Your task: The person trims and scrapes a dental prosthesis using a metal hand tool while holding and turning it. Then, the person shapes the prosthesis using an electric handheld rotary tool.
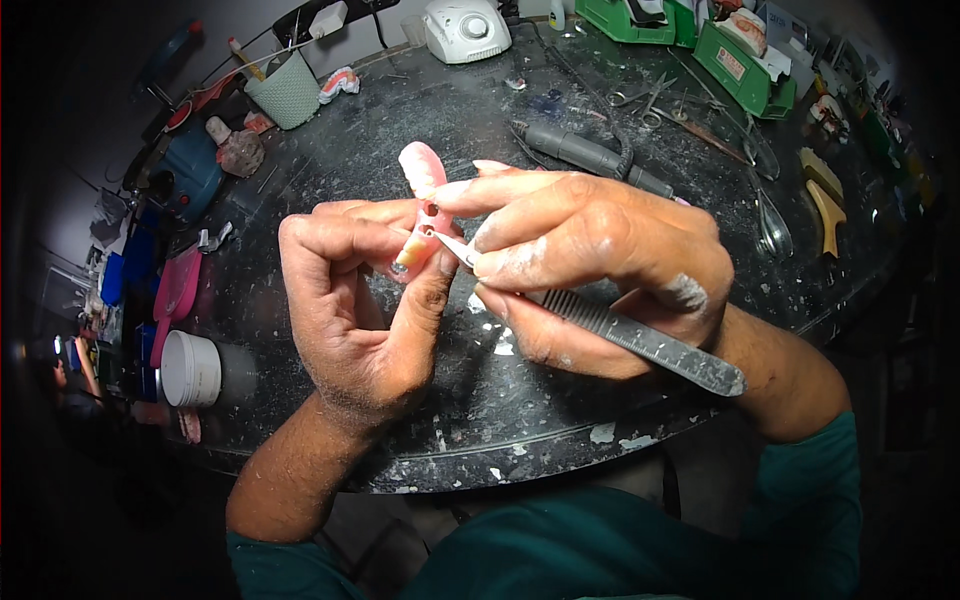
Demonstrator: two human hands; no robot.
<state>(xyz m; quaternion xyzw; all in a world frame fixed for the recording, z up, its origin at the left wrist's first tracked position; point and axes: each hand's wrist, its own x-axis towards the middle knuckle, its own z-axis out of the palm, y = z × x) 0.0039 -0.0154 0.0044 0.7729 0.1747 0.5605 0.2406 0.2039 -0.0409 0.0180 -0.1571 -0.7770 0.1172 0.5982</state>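
Note:
My left hand (pixel 360 300) pinches a pink denture (pixel 421 170) between thumb and fingers, above the middle of the bench. Dark holes show in its pink base, and a few tooth-coloured parts sit along it. In my right hand (pixel 600 250) lies a flat grey scalpel (pixel 650 345) with a ribbed handle, held like a pen. Its pale pointed tip is at the edge of a hole in the denture; whether it touches cannot be made out. My right index finger rests against the denture. White dust covers parts of both hands.
A grey rotary handpiece (pixel 570 150) lies behind my right hand, its cord running to a white control box (pixel 467 32). Scissors (pixel 655 100), a brush (pixel 824 200) and green bins (pixel 740 70) stand right. Left are a white tub (pixel 190 368) and a pink dustpan-like scoop (pixel 178 285).

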